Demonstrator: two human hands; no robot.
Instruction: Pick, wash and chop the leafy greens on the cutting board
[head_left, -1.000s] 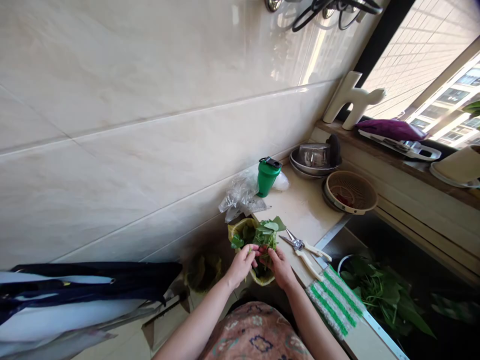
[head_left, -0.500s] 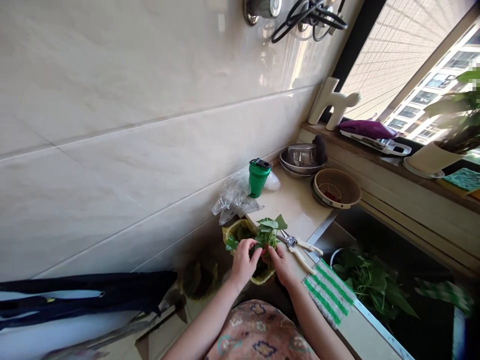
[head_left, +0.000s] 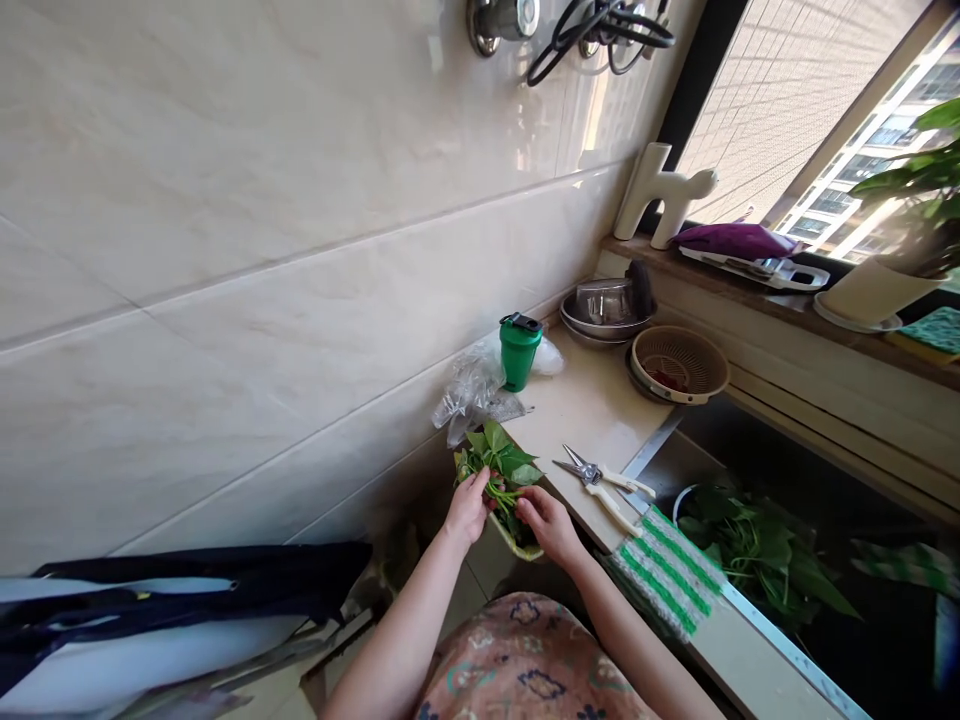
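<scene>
A bunch of leafy greens (head_left: 504,460) with thin green stems is held between my two hands, above a yellowish lined bin (head_left: 517,547). My left hand (head_left: 469,508) is closed around the bunch near its leaves. At the stem ends, my right hand (head_left: 547,520) pinches the stems. The greens hide most of the bin's opening. White-handled scissors (head_left: 600,480) lie with blades apart on the counter, to the right of my right hand.
A green-and-white striped cloth (head_left: 671,575) hangs over the counter edge. More greens (head_left: 750,555) sit in the sink. A green lidded cup (head_left: 519,352), plastic bags (head_left: 469,390), a brown colander (head_left: 679,362) and metal bowls (head_left: 606,310) stand along the back.
The greens have swung over to the left, and their leaves now lie above my left hand, with the stems toward the right. My view has shifted slightly. The scissors stay on the counter.
</scene>
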